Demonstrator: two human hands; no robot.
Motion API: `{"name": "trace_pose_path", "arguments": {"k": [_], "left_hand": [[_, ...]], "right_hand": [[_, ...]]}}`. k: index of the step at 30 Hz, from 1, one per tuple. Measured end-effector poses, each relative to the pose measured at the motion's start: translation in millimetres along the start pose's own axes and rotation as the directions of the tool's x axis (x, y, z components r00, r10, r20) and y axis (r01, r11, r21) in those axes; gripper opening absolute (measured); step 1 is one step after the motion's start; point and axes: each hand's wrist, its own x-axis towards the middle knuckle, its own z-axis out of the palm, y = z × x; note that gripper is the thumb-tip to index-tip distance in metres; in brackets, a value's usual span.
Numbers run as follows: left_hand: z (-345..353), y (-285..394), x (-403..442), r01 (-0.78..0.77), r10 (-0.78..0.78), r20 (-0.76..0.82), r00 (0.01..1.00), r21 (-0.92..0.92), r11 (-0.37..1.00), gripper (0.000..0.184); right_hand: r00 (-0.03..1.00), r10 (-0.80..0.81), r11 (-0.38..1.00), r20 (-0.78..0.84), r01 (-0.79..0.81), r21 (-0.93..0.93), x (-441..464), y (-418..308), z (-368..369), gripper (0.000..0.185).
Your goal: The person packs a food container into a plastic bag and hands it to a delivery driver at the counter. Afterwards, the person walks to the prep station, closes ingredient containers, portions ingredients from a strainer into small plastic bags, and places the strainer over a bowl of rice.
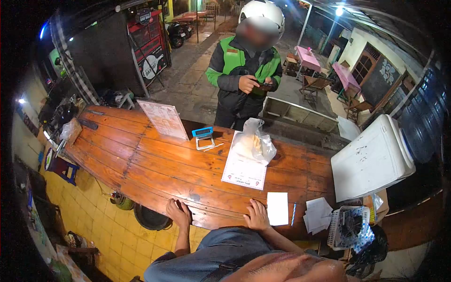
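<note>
1. Left hand: resting at the near edge of the wooden counter, fingers loosely bent, unclosed, nothing visible in the grasp.
2. Right hand: palm down on the same counter, fingers slightly spread, apparently empty; just left of a blank white sheet lying flat, contact impossible to tell.
3. Right of that sheet: a slim blue-and-white stick, perhaps a pen, then loose papers near a white plastic basket.
4. Farther in: a translucent plastic bag on top of a printed sheet; to the left, a blue-framed device and an upright menu board.
5. Across the counter: a person in a white helmet, fingers around a small dark object.
6. Possible slip of the blank sheet over the near edge, from a sideways brush of the right hand; possible roll of the stick, from the same nudge.
7. Possible toppling of the menu board or sagging of the bag, from a careless reach across.
8. Hard to make out: bag contents, sheet print, basket contents. Hidden: both palms.
</note>
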Motion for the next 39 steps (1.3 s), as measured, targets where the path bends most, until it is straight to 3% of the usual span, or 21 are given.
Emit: {"name": "trace_pose_path", "arguments": {"k": [4,6,12,17,19,21,22,23,24,25,27,29,30,31,32,34,35,36,38,39], "left_hand": [[0,0,-1,0.016,-0.016,-0.017,1.0,-0.041,0.999,0.037],[-4,1,0,-0.025,0.024,0.063,0.998,0.023,0.999,0.032],[-4,1,1,-0.012,0.012,0.065,0.998,-0.009,1.0,0.019],[-7,11,6,-0.014,0.016,0.09,0.996,-0.018,1.0,0.021],[0,36,11,0.051,-0.045,0.142,0.989,-0.043,0.998,0.029],[-10,89,26,-0.153,0.186,0.109,0.977,-0.258,0.954,0.043],[-8,111,38,0.019,0.226,0.394,0.891,-0.531,0.847,0.049],[-8,130,53,0.271,0.337,0.616,0.712,-0.683,0.678,0.055],[-16,157,81,0.478,0.468,0.744,0.478,-0.667,0.572,0.057],[-33,182,109,0.67,0.605,0.766,0.218,-0.569,0.478,0.058],[-76,222,148,0.4,0.887,0.425,0.182,-0.856,0.328,0.057],[-100,232,170,0.51,0.843,0.501,0.196,-0.786,0.349,0.057],[-104,239,172,0.077,0.628,0.662,0.409,-0.711,0.699,0.053],[-97,239,173,-0.19,0.464,0.817,0.342,-0.423,0.886,0.052],[-85,232,171,-0.447,0.237,0.909,0.343,-0.064,0.892,0.052],[-46,184,149,-0.361,0.373,0.928,0.021,-0.341,0.868,0.05],[-77,192,149,-0.208,0.483,0.875,-0.021,-0.477,0.854,0.043],[-68,177,132,-0.008,0.581,0.814,0.017,-0.581,0.814,0.041],[-44,147,87,-0.046,0.647,0.724,0.24,-0.657,0.753,0.036],[-30,132,67,0.03,0.622,0.737,0.264,-0.651,0.759,0.035]], "right_hand": [[1.0,-0.029,1.0,0.0,0.029,-0.011,-5,5,8,0.035],[0.998,-0.06,0.998,-0.017,0.06,-0.002,-9,9,13,0.036],[0.998,0.054,0.998,0.038,-0.054,-0.015,-1,3,7,0.038],[0.997,0.058,0.997,0.06,-0.055,-0.044,0,1,4,0.041],[0.997,0.06,0.998,0.056,-0.058,-0.035,1,2,5,0.041],[0.996,0.065,0.998,0.061,-0.063,-0.031,0,3,3,0.04],[0.997,0.063,0.998,0.054,-0.061,-0.028,1,5,4,0.04],[0.996,0.066,0.998,0.053,-0.065,-0.02,0,2,5,0.039],[0.996,0.069,0.998,0.06,-0.069,-0.008,2,1,1,0.038],[0.995,0.07,0.998,0.071,-0.07,-0.006,0,-1,1,0.038],[0.995,0.083,0.996,0.05,-0.083,0.011,1,1,3,0.038],[0.995,0.079,0.997,0.057,-0.079,-0.006,-2,2,2,0.038],[0.995,0.08,0.997,0.054,-0.08,0.001,-2,3,4,0.038],[0.996,0.08,0.997,0.05,-0.08,0.013,-1,4,7,0.038],[0.995,0.085,0.996,0.041,-0.086,0.011,-2,5,9,0.039],[0.996,0.085,0.996,0.04,-0.085,0.002,-11,4,12,0.039],[0.996,0.081,0.997,0.03,-0.081,-0.012,-3,8,12,0.039],[0.996,0.078,0.997,0.032,-0.079,0.022,-3,7,8,0.038],[0.996,0.087,0.996,0.03,-0.088,0.022,-4,6,7,0.038],[0.996,0.082,0.996,0.028,-0.082,0.014,-2,6,6,0.038]]}}
